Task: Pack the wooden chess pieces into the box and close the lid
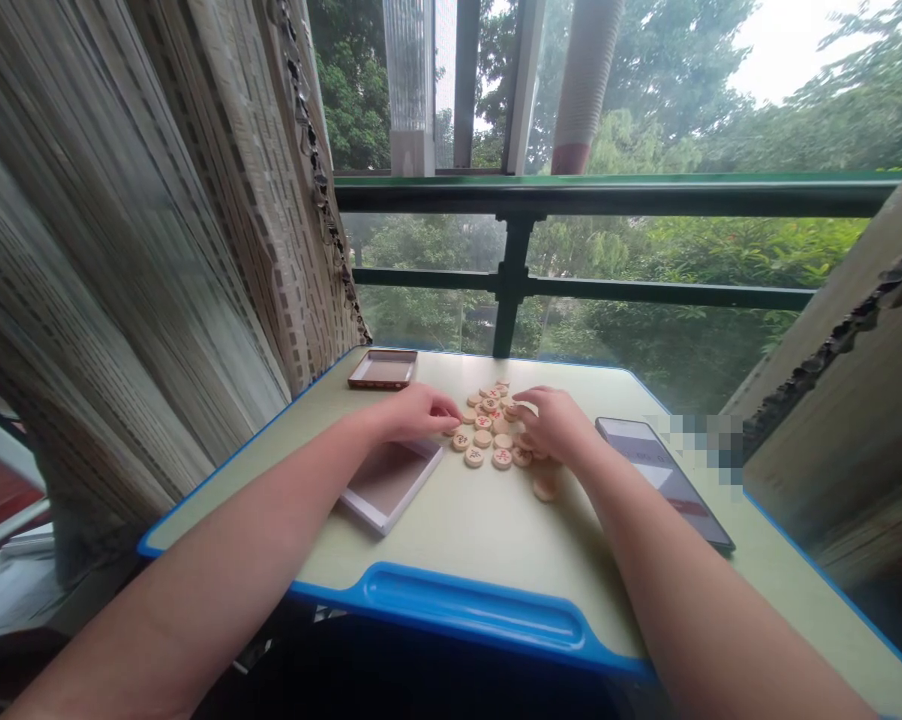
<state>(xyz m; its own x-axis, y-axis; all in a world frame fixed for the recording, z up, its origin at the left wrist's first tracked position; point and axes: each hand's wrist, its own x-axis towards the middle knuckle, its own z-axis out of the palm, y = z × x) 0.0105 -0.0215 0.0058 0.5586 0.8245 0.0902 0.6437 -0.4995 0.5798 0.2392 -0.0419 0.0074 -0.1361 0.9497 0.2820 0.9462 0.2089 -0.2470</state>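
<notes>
A loose heap of round wooden Chinese chess pieces (482,422) lies in the middle of the table, several showing red or dark characters. At its left edge, my left hand (415,410) has its fingers apart, the tips by a piece there. My right hand (552,422) reaches over the right side of the heap, fingers spread and curved, touching or just above the pieces; its palm hides some of them. One blank-looking piece (545,488) sits below the right hand. Under my left wrist is a shallow white box tray (380,515), partly covered by the forearm.
A small brown-rimmed box part (383,384) stands at the table's far left corner. To the right lies a tablet or large phone (665,480). The pale table has a blue edge with a moulded groove (473,612) in front. Curtains hang on both sides; a window is behind.
</notes>
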